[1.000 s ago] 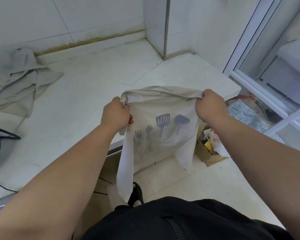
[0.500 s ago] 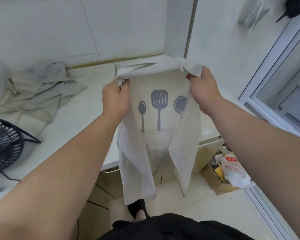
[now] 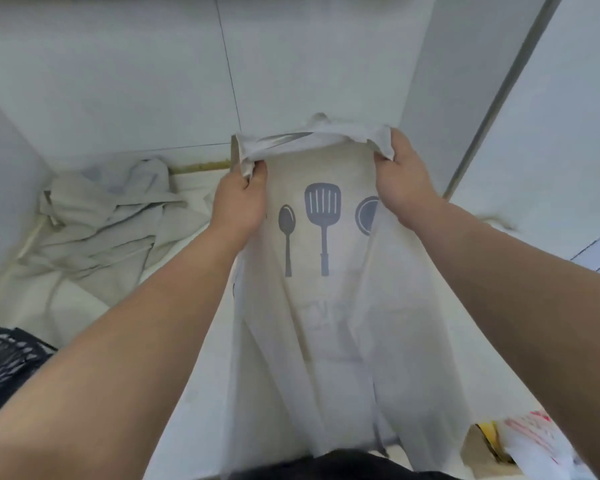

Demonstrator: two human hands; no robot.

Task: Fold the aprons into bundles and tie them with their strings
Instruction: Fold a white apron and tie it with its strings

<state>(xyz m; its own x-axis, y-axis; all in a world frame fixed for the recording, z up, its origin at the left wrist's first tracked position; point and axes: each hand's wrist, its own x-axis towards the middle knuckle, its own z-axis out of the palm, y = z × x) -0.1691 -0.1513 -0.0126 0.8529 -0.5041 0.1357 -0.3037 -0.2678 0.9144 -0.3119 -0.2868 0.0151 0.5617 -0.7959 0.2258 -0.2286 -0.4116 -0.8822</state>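
A beige apron (image 3: 323,306) printed with a grey spoon, spatula and round utensil hangs in the air in front of me above the white counter (image 3: 201,188). My left hand (image 3: 239,199) grips its top left corner, my right hand (image 3: 400,181) grips the top right corner. The top edge is bunched between them and both side panels are folded inward over the front. The lower end drops down toward my black clothing. Its strings are not clearly visible.
A crumpled heap of more beige aprons (image 3: 108,220) lies at the back left of the counter against the tiled wall. A black wire fan (image 3: 4,362) sits at the left edge. A cardboard box with packets (image 3: 520,441) stands low on the right.
Both hands have lifted the apron higher and farther forward over the counter, still gripping its top corners. The view has tilted up toward the wall.
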